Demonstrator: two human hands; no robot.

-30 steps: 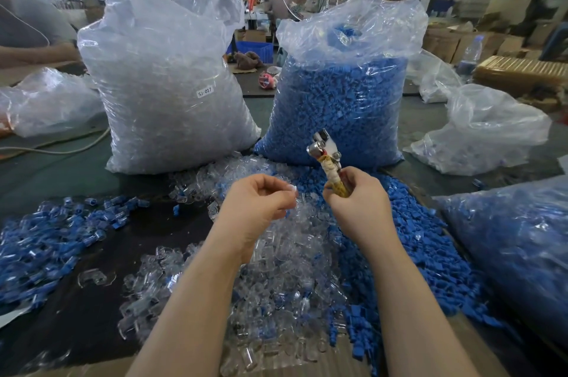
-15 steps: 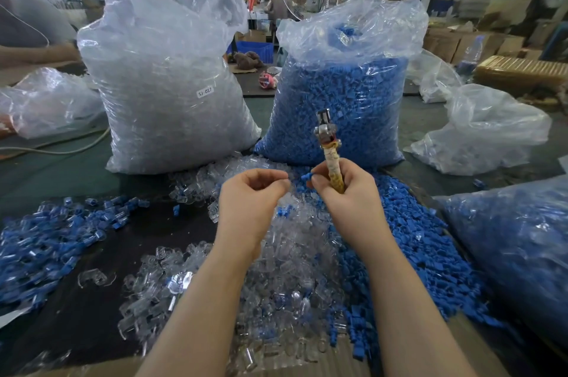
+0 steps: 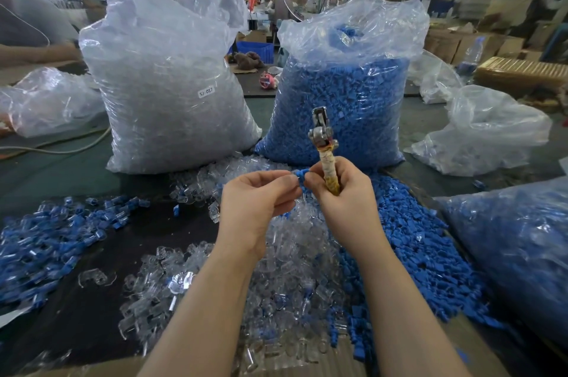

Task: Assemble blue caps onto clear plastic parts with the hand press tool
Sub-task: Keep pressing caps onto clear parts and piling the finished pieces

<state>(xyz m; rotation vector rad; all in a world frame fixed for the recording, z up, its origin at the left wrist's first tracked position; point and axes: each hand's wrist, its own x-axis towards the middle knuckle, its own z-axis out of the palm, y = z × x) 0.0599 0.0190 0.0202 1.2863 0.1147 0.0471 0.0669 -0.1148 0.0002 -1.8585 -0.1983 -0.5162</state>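
Both hands are raised over the worktable (image 3: 76,180), close together, fingertips nearly meeting; the left hand (image 3: 256,204) has its fingers curled inward, thumb and forefinger pinched toward the blue cap (image 3: 299,175); whether it also holds a clear part cannot be told, the palm side being hidden. The right hand (image 3: 344,195) is clenched round the wrapped handle of the hand press tool (image 3: 324,149), which stands nearly upright out of the fist, its metal head above the knuckles and in front of the bag of blue caps (image 3: 344,100); the forefinger and thumb of the same hand also reach to the blue cap. The cap thus sits between the two hands, at the fingertips of both, just left of the tool handle and below its head.

Beneath the hands lies a loose heap of clear parts (image 3: 276,284); directly to its right, touching it, a loose heap of blue caps (image 3: 415,253) spreads toward the table edge. At left, apart from these, lies a pile of finished pieces (image 3: 46,238), clear with blue ends; a single clear part (image 3: 92,278) lies alone between that pile and the central heap.

Behind stand two tall plastic bags side by side: the bag of clear parts (image 3: 169,84), labelled "SJ 017", at left; the bag of blue caps at right. A further bag with blue contents (image 3: 516,253) lies at far right.
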